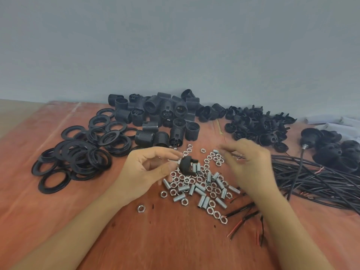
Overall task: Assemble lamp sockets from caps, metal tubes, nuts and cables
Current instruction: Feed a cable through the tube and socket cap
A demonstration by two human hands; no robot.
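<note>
Black cap (187, 165), pinched between the thumb and curled fingers of the left hand (144, 172), held above the scattered nuts and threaded tubes (200, 187) at the centre of the wooden table (155, 240). Right hand (249, 164), motion-blurred, hovers just beside the cap; whether its fingers hold anything cannot be told. Cables (311, 178) lie right, rings (78, 152) left, socket bodies (161, 114) behind.

Pinches a black cap (187, 165) in the left hand (148, 172) just above the heap of nuts and tubes (200, 187). Holds the blurred right hand (248, 162) over the heap's right side, cables (311, 178) further right.
</note>
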